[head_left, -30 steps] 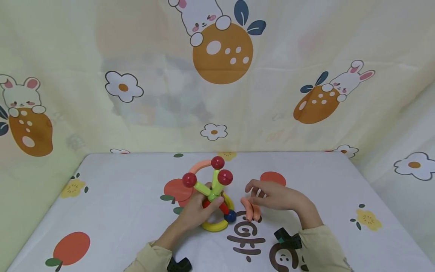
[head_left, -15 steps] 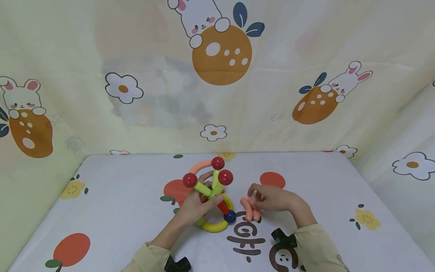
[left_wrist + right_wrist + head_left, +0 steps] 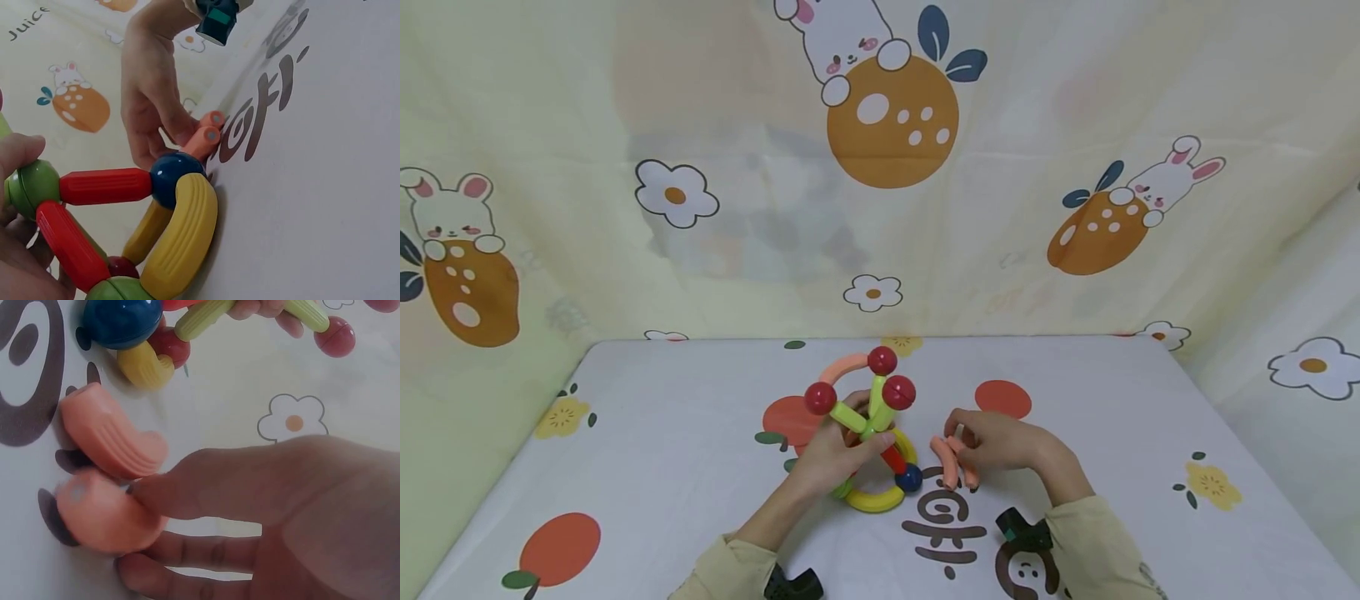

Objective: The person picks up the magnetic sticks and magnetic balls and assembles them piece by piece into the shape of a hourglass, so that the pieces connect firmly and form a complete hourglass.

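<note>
My left hand (image 3: 829, 460) grips a magnetic ball-and-stick model (image 3: 876, 421) near its green ball, thumb in front. Light green sticks with dark red balls (image 3: 898, 392) point upward from it. Lower down, red sticks (image 3: 105, 186), a blue ball (image 3: 175, 178) and curved yellow sticks (image 3: 184, 240) form the base at the tabletop. My right hand (image 3: 1006, 440) pinches one curved salmon-pink magnetic stick (image 3: 106, 515) between thumb and fingers, low over the table. A matching stick (image 3: 112, 434) lies right beside it, untouched by the fingers.
The white table cover (image 3: 685, 467) carries printed fruit, flowers and dark lettering. A patterned curtain (image 3: 760, 250) stands behind the table's back edge. A dark wrist-camera mount (image 3: 1024, 530) sits below the right wrist, and another mount (image 3: 793, 585) by the left sleeve.
My right hand has come down onto the pair of curved sticks, and its fingers have closed on the right one, which has shifted slightly. The left hand and the model stay nearly still.
</note>
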A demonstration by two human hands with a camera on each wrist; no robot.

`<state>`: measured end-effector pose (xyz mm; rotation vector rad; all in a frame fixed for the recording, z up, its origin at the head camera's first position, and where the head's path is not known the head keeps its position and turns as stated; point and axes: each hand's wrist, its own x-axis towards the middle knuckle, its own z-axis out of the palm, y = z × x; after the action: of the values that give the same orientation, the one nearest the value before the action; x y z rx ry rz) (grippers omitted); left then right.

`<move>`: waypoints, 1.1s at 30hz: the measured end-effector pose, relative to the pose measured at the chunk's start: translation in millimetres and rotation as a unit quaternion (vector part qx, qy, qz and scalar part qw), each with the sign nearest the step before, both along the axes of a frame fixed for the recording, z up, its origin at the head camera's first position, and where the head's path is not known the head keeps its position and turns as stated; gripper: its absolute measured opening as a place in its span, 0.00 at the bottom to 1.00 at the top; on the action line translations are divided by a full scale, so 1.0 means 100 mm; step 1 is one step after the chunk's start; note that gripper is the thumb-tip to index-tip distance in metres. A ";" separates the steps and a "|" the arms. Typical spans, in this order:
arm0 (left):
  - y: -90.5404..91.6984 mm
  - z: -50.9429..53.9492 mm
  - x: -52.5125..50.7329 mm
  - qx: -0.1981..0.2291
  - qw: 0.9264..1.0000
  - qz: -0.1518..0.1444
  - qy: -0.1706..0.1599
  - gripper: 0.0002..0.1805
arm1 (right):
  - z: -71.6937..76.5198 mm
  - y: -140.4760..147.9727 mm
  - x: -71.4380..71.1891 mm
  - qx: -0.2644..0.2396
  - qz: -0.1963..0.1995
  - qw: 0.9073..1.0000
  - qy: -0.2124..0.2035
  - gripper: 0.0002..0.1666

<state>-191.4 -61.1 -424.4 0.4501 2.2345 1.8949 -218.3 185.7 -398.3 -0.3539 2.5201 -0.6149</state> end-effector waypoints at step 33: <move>0.01 -0.04 -0.01 0.000 1.000 -0.003 0.005 0.25 | 0.06 0.15 -0.08 -0.108 0.052 0.992 0.032 0.18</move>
<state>-192.8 -60.0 -428.2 0.4671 2.2383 1.8929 -226.1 200.3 -391.9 -0.5876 2.4824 -0.8495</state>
